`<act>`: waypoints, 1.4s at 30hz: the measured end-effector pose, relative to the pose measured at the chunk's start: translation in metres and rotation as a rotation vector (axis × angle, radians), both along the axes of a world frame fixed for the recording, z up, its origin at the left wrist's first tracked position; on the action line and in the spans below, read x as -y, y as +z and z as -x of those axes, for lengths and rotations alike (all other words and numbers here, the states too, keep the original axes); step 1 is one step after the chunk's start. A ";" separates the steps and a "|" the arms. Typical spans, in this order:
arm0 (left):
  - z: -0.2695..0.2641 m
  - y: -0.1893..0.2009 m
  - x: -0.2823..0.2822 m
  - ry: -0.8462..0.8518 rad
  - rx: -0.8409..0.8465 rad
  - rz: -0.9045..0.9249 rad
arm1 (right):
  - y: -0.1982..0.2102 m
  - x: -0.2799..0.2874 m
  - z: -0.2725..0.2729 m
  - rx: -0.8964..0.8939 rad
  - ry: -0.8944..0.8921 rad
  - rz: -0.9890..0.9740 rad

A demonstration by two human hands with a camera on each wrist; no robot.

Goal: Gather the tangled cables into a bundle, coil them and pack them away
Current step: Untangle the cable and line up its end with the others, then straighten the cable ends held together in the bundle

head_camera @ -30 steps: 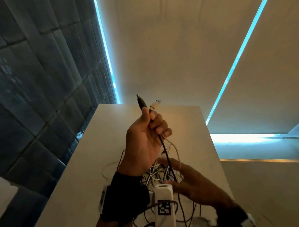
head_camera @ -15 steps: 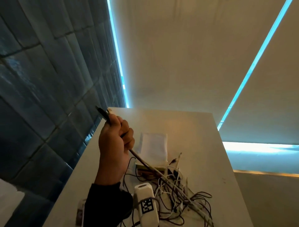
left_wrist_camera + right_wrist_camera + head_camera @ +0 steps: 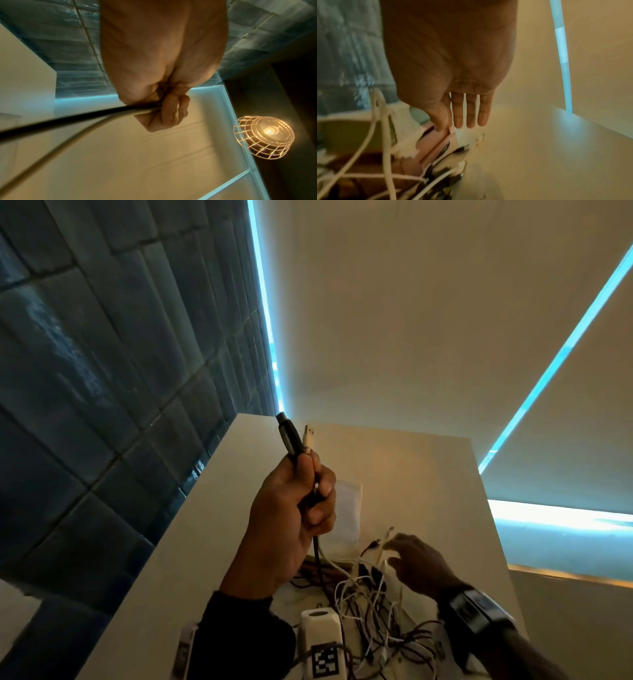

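Note:
My left hand (image 3: 301,508) is raised above the table and grips a black cable (image 3: 289,438) and a white cable (image 3: 310,440), their plugs sticking up out of the fist. In the left wrist view both cables (image 3: 77,116) run down and away from the curled fingers (image 3: 169,112). A tangle of black and white cables (image 3: 370,611) lies on the white table (image 3: 428,474) below. My right hand (image 3: 411,563) hovers over the far side of the tangle, its fingers (image 3: 467,112) straight and holding nothing. Loose plugs and white cable loops (image 3: 383,135) lie beneath it.
A white pouch (image 3: 347,511) lies on the table behind the left hand. A pinkish flat box (image 3: 435,146) sits under the cables. A dark tiled wall (image 3: 120,371) runs along the table's left edge. A wire-cage lamp (image 3: 264,136) hangs overhead.
My left hand has lifted the cable ends higher and more upright. The right hand, out of view half a second ago, is back over the far side of the tangle.

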State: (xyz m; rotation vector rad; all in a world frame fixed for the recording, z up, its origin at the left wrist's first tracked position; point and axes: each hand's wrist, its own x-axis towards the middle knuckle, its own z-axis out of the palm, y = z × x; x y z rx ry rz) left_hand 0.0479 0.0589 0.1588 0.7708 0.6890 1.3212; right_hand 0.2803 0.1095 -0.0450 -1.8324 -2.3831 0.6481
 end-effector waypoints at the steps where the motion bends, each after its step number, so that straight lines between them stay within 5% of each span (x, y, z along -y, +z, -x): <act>1: 0.001 -0.003 0.000 -0.003 -0.030 0.004 | -0.007 -0.014 0.016 0.031 0.122 0.039; 7: 0.021 -0.019 -0.003 0.050 -0.061 0.077 | -0.041 -0.039 0.044 0.202 0.087 0.154; 14: 0.024 -0.032 -0.006 0.067 -0.063 0.101 | -0.050 -0.026 0.026 0.198 0.072 0.083; 20: 0.020 -0.028 -0.006 0.043 -0.099 0.149 | -0.009 -0.023 0.002 -0.307 -0.309 0.085; 25: 0.008 -0.024 -0.006 0.013 -0.173 0.114 | 0.050 -0.002 0.009 -1.372 -0.627 0.335; 28: -0.002 -0.025 -0.006 -0.003 -0.192 0.108 | 0.085 0.012 0.028 -1.727 -0.578 0.468; 35: -0.021 -0.028 0.005 0.042 -0.556 0.052 | 0.155 0.044 0.080 -1.478 -0.263 0.239; 42: -0.025 -0.030 0.011 0.164 -0.596 -0.054 | 0.169 0.062 0.077 -1.315 -0.100 0.031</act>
